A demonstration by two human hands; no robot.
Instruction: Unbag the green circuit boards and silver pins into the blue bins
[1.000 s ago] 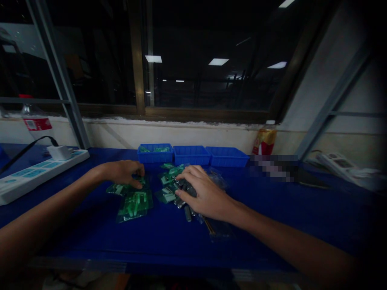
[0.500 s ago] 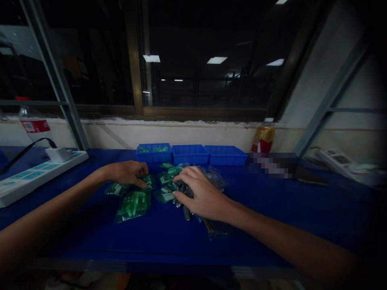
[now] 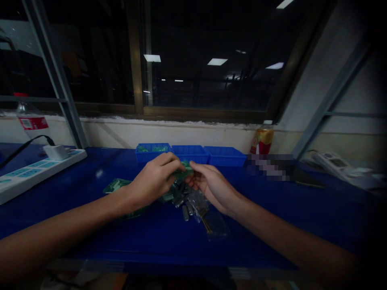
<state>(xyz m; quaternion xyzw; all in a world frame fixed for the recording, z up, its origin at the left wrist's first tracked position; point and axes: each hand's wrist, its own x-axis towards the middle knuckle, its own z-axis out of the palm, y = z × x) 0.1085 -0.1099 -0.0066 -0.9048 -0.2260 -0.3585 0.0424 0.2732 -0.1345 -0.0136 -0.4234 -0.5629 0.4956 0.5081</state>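
Above the middle of the pile, a small green plastic packet (image 3: pixel 184 170) is pinched between both hands. My left hand (image 3: pixel 157 175) has its fingers closed on the packet's left side. From the right, my right hand (image 3: pixel 213 183) grips the other side between thumb and curled fingers. Below them lie dark grey metallic pieces (image 3: pixel 186 212) and a clear plastic bag (image 3: pixel 198 203). Another clear bag with thin brass-coloured pins (image 3: pixel 208 225) is nearer the front. More green packets (image 3: pixel 116 185) lie left, partly covered by my left hand and forearm.
Three blue bins stand at the back: the left bin (image 3: pixel 153 158) holds green packets, beside the middle bin (image 3: pixel 190 158) and right bin (image 3: pixel 225 159). A white power strip (image 3: pixel 42 173) lies left. Bottles stand at both sides, and a dark flat object (image 3: pixel 305 177) lies right.
My left hand has moved right from the green packets, and my right hand has lifted off the grey pieces and turned inward. Both now meet on one green packet.
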